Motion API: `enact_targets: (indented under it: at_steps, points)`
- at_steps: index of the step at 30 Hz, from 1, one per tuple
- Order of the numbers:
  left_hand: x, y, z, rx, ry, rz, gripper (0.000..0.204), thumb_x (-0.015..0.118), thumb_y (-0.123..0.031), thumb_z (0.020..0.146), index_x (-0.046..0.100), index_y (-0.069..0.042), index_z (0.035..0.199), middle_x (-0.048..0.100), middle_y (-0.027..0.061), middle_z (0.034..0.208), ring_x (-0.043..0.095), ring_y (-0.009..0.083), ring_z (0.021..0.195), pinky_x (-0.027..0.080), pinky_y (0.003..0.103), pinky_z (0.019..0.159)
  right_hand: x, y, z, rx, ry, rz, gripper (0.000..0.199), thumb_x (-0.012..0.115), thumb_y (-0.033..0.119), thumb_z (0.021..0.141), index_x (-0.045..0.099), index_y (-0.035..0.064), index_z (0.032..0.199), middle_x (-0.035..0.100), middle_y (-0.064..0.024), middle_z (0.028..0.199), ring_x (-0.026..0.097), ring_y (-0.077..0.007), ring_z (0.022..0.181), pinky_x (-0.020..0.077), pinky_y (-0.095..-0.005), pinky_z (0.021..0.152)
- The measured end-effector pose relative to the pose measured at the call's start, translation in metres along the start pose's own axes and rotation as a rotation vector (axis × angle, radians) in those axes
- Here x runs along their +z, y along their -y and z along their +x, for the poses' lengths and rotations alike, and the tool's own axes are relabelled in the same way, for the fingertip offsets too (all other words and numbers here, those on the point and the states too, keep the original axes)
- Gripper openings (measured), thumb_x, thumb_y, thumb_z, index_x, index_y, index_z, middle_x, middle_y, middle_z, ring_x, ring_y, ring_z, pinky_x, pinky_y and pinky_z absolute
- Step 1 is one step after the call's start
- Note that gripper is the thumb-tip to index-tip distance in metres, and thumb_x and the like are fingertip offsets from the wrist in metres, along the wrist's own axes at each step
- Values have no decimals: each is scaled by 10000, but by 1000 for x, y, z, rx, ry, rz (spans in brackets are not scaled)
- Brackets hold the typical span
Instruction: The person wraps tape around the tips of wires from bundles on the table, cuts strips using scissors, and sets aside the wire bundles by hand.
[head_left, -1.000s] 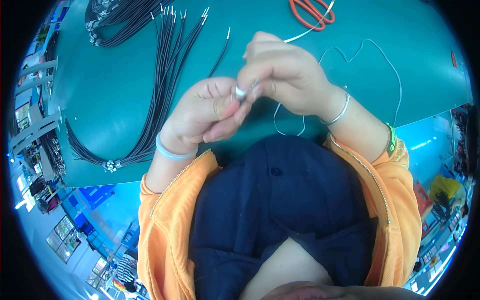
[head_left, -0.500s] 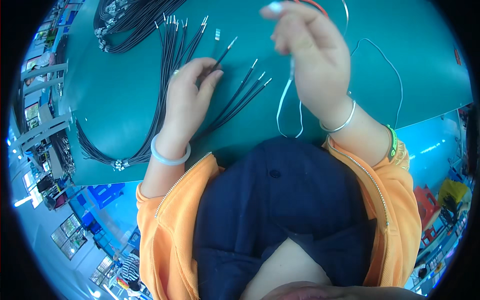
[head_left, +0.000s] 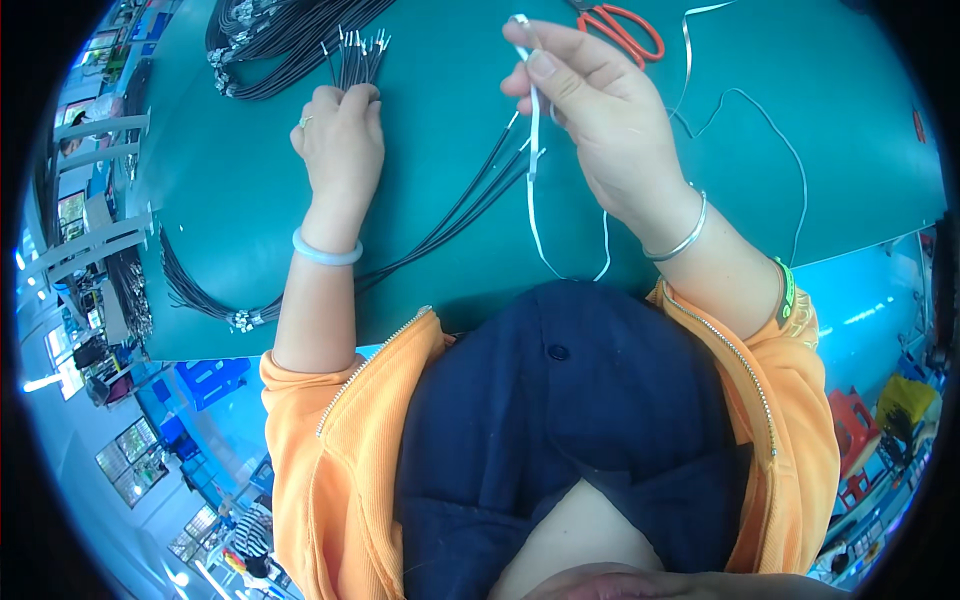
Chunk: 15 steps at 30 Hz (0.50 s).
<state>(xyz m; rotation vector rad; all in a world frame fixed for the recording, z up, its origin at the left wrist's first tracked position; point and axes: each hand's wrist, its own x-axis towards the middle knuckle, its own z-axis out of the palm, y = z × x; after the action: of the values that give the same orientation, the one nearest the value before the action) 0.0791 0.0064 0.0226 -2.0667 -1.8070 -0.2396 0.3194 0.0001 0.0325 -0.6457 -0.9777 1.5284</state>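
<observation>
My left hand point(head_left: 340, 140) rests palm-down on the green table mat point(head_left: 240, 190), its fingers closed over a bunch of thin black cables point(head_left: 352, 58) with metal tips. My right hand point(head_left: 600, 110) is raised above the mat and pinches a thin white strip point(head_left: 533, 150) that hangs down in a loop toward my body. A second group of black cables point(head_left: 470, 200) runs diagonally under the right hand toward the mat's near edge.
Orange-handled scissors point(head_left: 625, 25) lie at the far edge beside the right hand. A thin white wire point(head_left: 780, 140) curls across the mat's right side. More black cable bundles point(head_left: 270, 30) lie at the far left, and a looped bundle point(head_left: 200, 295) hangs off the left edge.
The hands, joined together at first, have parted. The left hand reached forward onto the cable tips; the right hand lifted with the white strip.
</observation>
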Motion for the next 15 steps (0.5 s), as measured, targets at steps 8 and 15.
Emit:
enact_targets:
  at_steps: [8,15]
  points:
    - [-19,-37,-45,-42,98,-186,131,619,-188,802,648,-124,912,555,76,895,550,249,845,404,387,724,2,-28,-34,289,108,-12,229,579,200,880,591,24,1027,623,-35,863,551,-90,747,440,-206,706]
    - [-23,-23,-46,71,-168,-1025,147,616,-60,777,631,-37,922,624,90,911,595,222,819,460,288,737,41,-59,-23,268,141,-147,166,586,159,869,622,27,963,603,-44,966,541,-85,790,437,-214,724]
